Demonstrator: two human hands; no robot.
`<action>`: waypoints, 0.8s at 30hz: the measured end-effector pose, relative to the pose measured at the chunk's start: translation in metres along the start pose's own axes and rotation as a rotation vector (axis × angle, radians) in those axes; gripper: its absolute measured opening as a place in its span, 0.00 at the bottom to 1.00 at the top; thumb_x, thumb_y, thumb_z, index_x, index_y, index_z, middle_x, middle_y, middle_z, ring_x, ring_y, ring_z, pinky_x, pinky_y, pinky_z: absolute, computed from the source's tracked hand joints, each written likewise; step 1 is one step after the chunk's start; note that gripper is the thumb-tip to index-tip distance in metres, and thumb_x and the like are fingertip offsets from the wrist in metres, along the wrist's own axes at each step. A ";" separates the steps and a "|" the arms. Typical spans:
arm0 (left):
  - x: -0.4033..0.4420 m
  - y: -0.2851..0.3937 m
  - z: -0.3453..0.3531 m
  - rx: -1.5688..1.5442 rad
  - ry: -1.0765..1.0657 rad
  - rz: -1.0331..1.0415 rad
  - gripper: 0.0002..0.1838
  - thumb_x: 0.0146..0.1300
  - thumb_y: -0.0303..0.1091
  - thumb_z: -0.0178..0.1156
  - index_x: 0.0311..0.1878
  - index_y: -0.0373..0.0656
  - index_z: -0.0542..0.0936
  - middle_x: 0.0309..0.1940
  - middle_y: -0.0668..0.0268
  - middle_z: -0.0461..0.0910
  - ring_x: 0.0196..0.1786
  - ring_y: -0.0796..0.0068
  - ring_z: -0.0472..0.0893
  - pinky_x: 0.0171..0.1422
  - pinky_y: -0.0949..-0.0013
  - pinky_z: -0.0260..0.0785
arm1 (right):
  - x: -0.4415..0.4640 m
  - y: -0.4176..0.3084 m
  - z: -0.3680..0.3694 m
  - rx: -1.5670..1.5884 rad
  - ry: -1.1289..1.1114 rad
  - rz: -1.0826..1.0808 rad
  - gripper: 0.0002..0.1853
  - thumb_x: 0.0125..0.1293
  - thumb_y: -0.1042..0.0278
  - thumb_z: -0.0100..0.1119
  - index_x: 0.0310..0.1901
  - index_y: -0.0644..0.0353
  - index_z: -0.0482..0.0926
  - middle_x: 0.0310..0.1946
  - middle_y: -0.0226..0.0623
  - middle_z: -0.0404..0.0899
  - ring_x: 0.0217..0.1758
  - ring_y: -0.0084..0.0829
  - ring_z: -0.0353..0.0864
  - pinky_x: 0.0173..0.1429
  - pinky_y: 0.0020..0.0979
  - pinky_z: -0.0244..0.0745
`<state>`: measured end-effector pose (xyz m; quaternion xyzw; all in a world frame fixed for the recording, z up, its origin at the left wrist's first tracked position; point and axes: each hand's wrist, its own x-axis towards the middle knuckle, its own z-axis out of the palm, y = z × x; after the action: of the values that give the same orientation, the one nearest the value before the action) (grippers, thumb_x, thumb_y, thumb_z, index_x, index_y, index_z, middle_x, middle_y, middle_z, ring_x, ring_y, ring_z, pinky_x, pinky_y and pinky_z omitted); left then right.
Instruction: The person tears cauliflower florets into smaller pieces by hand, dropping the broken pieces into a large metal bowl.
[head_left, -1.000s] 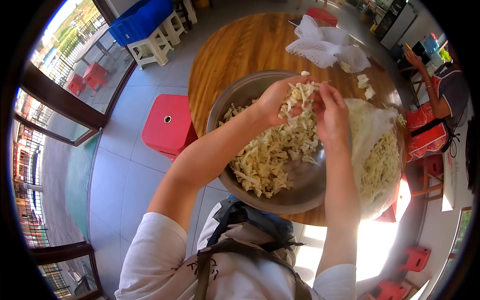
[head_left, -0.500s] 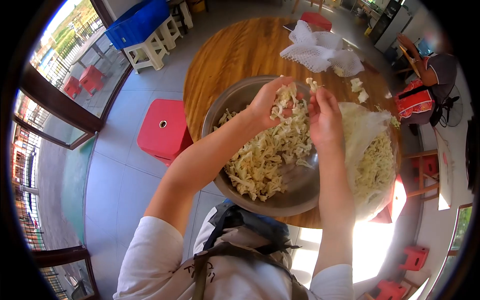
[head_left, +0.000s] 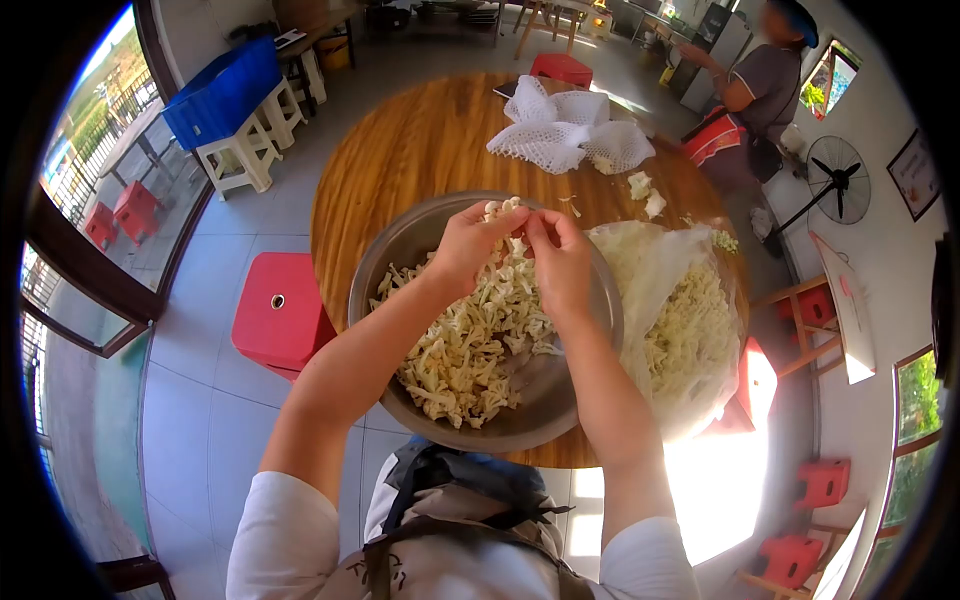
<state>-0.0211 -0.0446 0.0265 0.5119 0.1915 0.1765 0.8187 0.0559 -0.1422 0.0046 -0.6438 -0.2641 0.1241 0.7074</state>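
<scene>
Both hands meet above the far side of a wide metal bowl (head_left: 545, 390). My left hand (head_left: 465, 245) is closed around a piece of cauliflower (head_left: 503, 208), whose pale knobs show above the fingers. My right hand (head_left: 558, 265) pinches at the same cauliflower, fingertips touching those of the left; what exactly sits between its fingers is hidden. Beneath them, many small cauliflower florets (head_left: 455, 365) fill much of the bowl. To the right of my right forearm lies a clear plastic bag (head_left: 635, 265) full of finely broken cauliflower (head_left: 690, 320).
The bowl stands on a round wooden table (head_left: 400, 140). White foam netting (head_left: 570, 130) and a few loose cauliflower chunks (head_left: 645, 190) lie at its far side. A red stool (head_left: 280, 310) is on the left. A person (head_left: 755, 95) stands beyond the table, right of a fan (head_left: 838, 180).
My right hand has come in to meet the left, and its small floret is no longer visible. The view has shifted. The person at the back, lower before, now stands upright.
</scene>
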 end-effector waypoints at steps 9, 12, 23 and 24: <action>0.012 -0.017 -0.008 0.063 -0.052 0.133 0.09 0.58 0.33 0.62 0.40 0.41 0.79 0.30 0.72 0.78 0.26 0.88 0.71 0.25 0.82 0.61 | 0.000 0.000 -0.004 0.315 -0.054 0.240 0.07 0.65 0.66 0.54 0.34 0.60 0.76 0.26 0.24 0.72 0.27 0.15 0.64 0.31 0.19 0.61; 0.015 -0.018 -0.012 0.090 -0.062 0.167 0.08 0.57 0.31 0.63 0.39 0.41 0.79 0.30 0.72 0.79 0.25 0.88 0.71 0.25 0.82 0.61 | 0.004 0.001 -0.006 0.517 -0.090 0.371 0.07 0.65 0.65 0.54 0.34 0.60 0.76 0.25 0.23 0.71 0.28 0.15 0.63 0.32 0.19 0.60; 0.013 -0.006 -0.016 0.211 -0.099 0.263 0.10 0.54 0.35 0.66 0.36 0.40 0.80 0.24 0.74 0.76 0.23 0.89 0.68 0.24 0.81 0.58 | 0.002 -0.008 -0.008 0.152 -0.149 0.117 0.10 0.65 0.62 0.55 0.37 0.61 0.77 0.24 0.22 0.69 0.27 0.15 0.62 0.32 0.17 0.58; 0.013 -0.006 -0.017 0.235 -0.110 0.279 0.09 0.55 0.34 0.66 0.36 0.40 0.80 0.24 0.74 0.76 0.23 0.89 0.68 0.24 0.81 0.58 | 0.002 -0.008 -0.009 0.142 -0.160 0.119 0.10 0.65 0.62 0.55 0.37 0.61 0.77 0.24 0.22 0.69 0.27 0.15 0.62 0.32 0.17 0.58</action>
<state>-0.0175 -0.0273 0.0126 0.6343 0.0926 0.2366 0.7301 0.0613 -0.1495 0.0123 -0.5948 -0.2717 0.2350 0.7192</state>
